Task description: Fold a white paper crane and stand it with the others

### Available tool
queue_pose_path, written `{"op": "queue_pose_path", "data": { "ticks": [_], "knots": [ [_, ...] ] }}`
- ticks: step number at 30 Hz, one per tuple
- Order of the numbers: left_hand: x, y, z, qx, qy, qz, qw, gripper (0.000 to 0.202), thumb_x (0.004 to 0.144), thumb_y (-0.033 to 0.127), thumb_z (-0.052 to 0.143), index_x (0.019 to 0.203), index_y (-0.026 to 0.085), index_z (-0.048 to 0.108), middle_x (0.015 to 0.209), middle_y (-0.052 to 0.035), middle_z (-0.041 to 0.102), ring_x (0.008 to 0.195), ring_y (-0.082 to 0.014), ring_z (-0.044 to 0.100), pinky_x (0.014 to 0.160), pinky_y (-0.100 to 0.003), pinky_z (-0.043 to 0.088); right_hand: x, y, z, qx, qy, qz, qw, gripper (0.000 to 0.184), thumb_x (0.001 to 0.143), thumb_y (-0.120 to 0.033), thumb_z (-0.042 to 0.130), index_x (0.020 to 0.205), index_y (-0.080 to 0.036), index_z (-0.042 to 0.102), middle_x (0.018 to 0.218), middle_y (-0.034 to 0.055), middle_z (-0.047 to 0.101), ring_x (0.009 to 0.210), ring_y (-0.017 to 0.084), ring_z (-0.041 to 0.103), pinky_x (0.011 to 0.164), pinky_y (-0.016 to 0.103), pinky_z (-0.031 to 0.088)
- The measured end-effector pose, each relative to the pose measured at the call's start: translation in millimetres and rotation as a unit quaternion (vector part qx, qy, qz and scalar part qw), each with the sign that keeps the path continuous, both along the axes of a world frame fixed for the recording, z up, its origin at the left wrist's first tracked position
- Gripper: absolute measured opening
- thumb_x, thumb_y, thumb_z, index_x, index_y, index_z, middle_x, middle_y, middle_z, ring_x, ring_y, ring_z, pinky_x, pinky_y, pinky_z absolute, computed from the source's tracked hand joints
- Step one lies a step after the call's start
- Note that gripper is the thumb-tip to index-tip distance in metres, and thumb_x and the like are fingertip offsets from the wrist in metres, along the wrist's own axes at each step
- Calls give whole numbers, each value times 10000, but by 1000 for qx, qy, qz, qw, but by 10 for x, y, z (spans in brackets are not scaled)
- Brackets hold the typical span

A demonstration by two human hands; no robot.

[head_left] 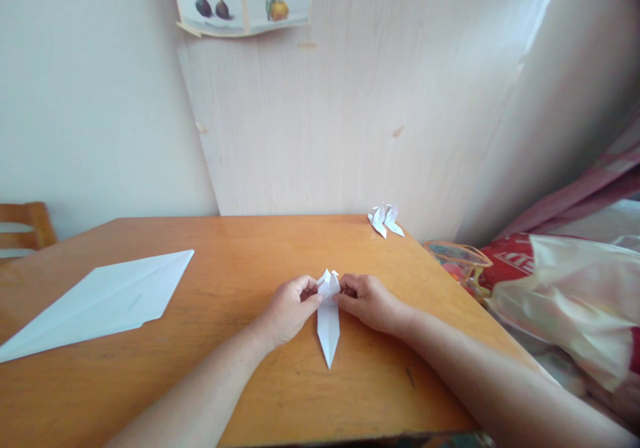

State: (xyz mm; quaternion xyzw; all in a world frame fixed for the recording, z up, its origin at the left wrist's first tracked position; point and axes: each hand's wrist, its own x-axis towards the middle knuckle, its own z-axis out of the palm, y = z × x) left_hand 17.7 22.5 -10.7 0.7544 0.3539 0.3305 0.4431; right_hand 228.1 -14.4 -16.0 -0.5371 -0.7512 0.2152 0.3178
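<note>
A narrow piece of folded white paper (329,328) is held over the wooden table (235,395), its long point towards me and its split, pointed tips at the far end. My left hand (293,308) pinches its left edge near the top between thumb and fingers. On the opposite edge, at about the same height, my right hand (373,303) grips it with thumb and curled fingers. The fingertips behind the paper are partly hidden.
White paper sheets (115,295) lie at the left of the table. Small folded paper figures (386,220) stand at the far right corner. Beyond the right edge are plastic bags (575,295) and an orange-rimmed mesh basket (460,255). A chair (37,227) is at far left.
</note>
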Motion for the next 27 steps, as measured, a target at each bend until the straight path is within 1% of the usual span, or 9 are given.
{"op": "queue_pose_path", "data": {
  "ticks": [4, 7, 9, 12, 14, 17, 23, 27],
  "knots": [
    [7, -7, 1, 3, 17, 3, 1000, 130, 789, 190, 642, 915, 182, 670, 936, -36, 735, 852, -194, 654, 798, -287, 490, 14, -23, 49, -16, -3, 0, 1000, 65, 833, -236, 616, 869, -182, 622, 707, -42, 586, 618, 108, 512, 555, 220, 339],
    [7, -19, 6, 12, 32, 14, 999, 133, 781, 166, 632, 908, 180, 668, 920, -36, 732, 830, -189, 648, 782, -283, 487, 41, -44, 98, -30, 3, -9, 999, 145, 809, -194, 603, 954, -185, 606, 696, -51, 573, 609, 110, 509, 549, 215, 339],
    [5, -19, -2, 15, 36, 13, 999, 135, 780, 165, 630, 908, 179, 666, 922, -38, 731, 824, -189, 648, 778, -282, 487, 71, -37, 112, -32, -9, -31, 999, 188, 797, -153, 576, 982, -183, 587, 701, -50, 572, 618, 111, 513, 554, 211, 341],
    [4, -2, -41, 27, 43, 17, 999, 118, 784, 179, 626, 894, 181, 666, 904, -36, 724, 809, -189, 644, 767, -279, 483, 121, 4, 105, -25, -69, -82, 994, 188, 786, -124, 545, 963, -179, 580, 738, -29, 598, 646, 117, 525, 573, 214, 343],
    [3, 19, -79, 41, 45, 20, 998, 110, 792, 201, 621, 890, 185, 668, 888, -34, 719, 806, -192, 640, 761, -278, 479, 144, 31, 101, -24, -101, -107, 989, 177, 792, -131, 536, 955, -179, 584, 762, -11, 622, 665, 127, 535, 584, 222, 339],
    [5, 54, -131, 52, 44, 19, 997, 86, 806, 245, 614, 853, 188, 658, 864, -38, 713, 808, -203, 639, 751, -279, 477, 163, 44, 114, -23, -126, -127, 984, 175, 805, -156, 533, 966, -188, 595, 818, 13, 665, 715, 145, 568, 612, 233, 340],
    [22, 129, -181, 23, 22, 23, 999, 125, 800, 275, 594, 869, 186, 648, 899, -53, 733, 876, -239, 674, 803, -311, 498, 260, 54, 174, -29, -187, -196, 962, 219, 830, -192, 515, 1021, -217, 619, 961, 64, 722, 859, 211, 641, 650, 271, 336],
    [32, 173, -178, 4, 21, 18, 1000, 135, 772, 272, 597, 854, 181, 654, 896, -57, 735, 883, -252, 678, 810, -326, 501, 347, 93, 198, -37, -216, -239, 946, 234, 864, -200, 466, 1035, -223, 623, 996, 89, 735, 909, 245, 668, 659, 290, 353]
  ]
}}
